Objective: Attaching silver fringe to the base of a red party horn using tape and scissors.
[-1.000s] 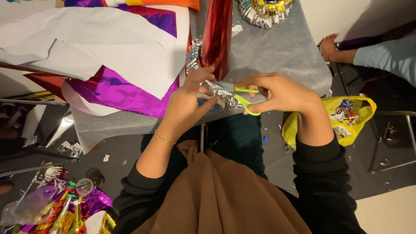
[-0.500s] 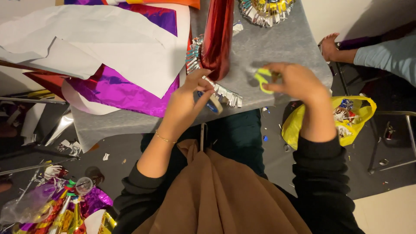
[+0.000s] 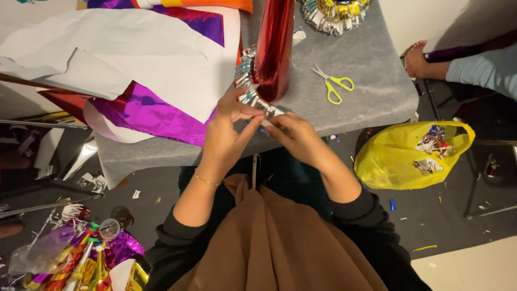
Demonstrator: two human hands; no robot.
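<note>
My left hand (image 3: 229,124) and my right hand (image 3: 293,137) meet at the near edge of the grey table (image 3: 366,70), both pinching a strip of fringed silver foil (image 3: 257,101). The strip runs up along the base of a shiny red foil cone (image 3: 274,46) that stands just beyond my fingers. Yellow-handled scissors (image 3: 334,83) lie on the table to the right of the cone, apart from both hands.
White paper sheets (image 3: 107,59) and purple foil (image 3: 145,113) cover the table's left. A yellow plastic bag (image 3: 412,156) with scraps lies on the floor at right. Another person's hand (image 3: 420,59) rests at the table's right edge. Foil decorations (image 3: 81,258) sit at bottom left.
My right hand put the yellow scissors down on the table to the right and came back to the foil strip. My left hand stayed on the strip.
</note>
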